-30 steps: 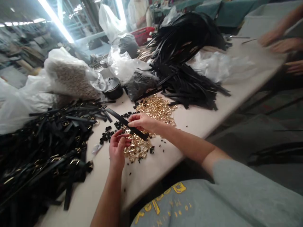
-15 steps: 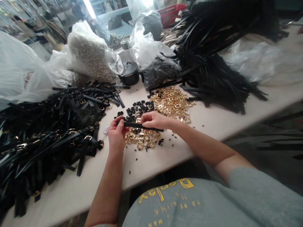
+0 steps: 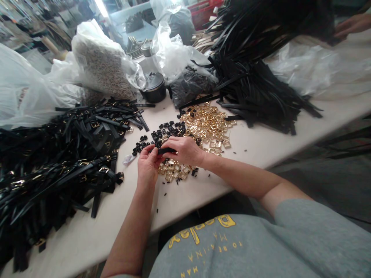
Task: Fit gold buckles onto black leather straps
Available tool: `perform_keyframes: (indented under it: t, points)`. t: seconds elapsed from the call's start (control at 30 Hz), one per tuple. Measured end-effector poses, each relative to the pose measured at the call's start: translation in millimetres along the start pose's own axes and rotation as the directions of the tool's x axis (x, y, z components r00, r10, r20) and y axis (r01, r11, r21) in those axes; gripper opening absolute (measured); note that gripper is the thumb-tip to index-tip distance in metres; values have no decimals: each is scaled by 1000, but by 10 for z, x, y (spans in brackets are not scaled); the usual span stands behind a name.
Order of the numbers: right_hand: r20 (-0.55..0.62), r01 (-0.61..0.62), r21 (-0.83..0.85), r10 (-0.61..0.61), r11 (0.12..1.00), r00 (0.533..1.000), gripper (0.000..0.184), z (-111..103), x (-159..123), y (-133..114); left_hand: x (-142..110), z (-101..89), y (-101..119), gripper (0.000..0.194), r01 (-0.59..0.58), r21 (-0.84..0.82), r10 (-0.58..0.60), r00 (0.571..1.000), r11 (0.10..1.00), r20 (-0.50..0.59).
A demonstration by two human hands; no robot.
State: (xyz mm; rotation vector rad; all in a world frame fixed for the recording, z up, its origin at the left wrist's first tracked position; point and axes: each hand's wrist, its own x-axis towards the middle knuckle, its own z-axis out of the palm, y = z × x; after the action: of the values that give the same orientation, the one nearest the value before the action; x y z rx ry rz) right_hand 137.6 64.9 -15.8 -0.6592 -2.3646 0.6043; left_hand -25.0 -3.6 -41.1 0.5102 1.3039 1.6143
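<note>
Head camera: I watch the left hand (image 3: pixel 148 165) and the right hand (image 3: pixel 185 150) close together, both grasping one short black strap (image 3: pixel 166 151). The left thumb and fingers pinch its left part; the right fingers curl over it just beside them, hiding some of the strap from me. It lies roughly level across the grip, above the loose hardware.

Under and beyond the grip, toward its right, I see a heap of gold buckles (image 3: pixel 207 123), a few of them also lying on the near side of the fingers. Black loops (image 3: pixel 169 129) sit just past the grip and off to its left, near a small whitish scrap (image 3: pixel 127 159) whose nature I can't make out. Farther left of the grip spreads a big pile of buckled straps (image 3: pixel 72 154).

Straight beyond the grip, a dark lidded pot (image 3: pixel 153 88) stands between a clear bag of pale pieces (image 3: pixel 100 65) and a clear bag of dark pieces (image 3: pixel 188 85). Far to the right of the grip lies a bundle of black strips (image 3: pixel 255 92), with crumpled plastic (image 3: pixel 304 69) beside it and a co-worker's hand (image 3: pixel 352 26) at its far edge.
</note>
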Motion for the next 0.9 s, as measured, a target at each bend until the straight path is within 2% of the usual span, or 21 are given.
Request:
perform_keyframes:
  t: [0.2, 0.33, 0.4, 0.47, 0.53, 0.63, 0.73, 0.9]
  points:
    - [18, 26, -53, -25, 998, 1000, 24, -5, 16, 19, 38, -42, -57, 49, 40, -45, -39, 999, 998, 39]
    - [30, 52, -99, -49, 994, 998, 23, -30, 24, 10, -6, -32, 1, 47, 40, -30, -37, 994, 999, 98]
    - [29, 65, -118, -62, 991, 998, 25, -48, 26, 9, -49, -36, 52, 45, 7, 32, -12, 989, 999, 149]
    - [22, 72, -129, -69, 989, 997, 26, -64, 28, 17, -91, -43, 100, 39, -114, 152, 81, 974, 982, 211]
    - [15, 72, -137, -70, 988, 997, 24, -76, 31, 32, -120, -47, 132, 28, -322, 293, 240, 929, 900, 283]
    - [20, 70, -133, -68, 989, 997, 22, -80, 32, 54, -131, -40, 147, 16, -561, 420, 432, 824, 713, 368]
    - [15, 61, -93, -59, 994, 998, 18, -66, 33, 61, -129, -23, 141, 10, -635, 488, 506, 772, 599, 384]
    - [-7, 51, -15, -51, 999, 999, 15, -58, 42, 58, -159, 11, 151, 5, -683, 536, 582, 719, 495, 379]
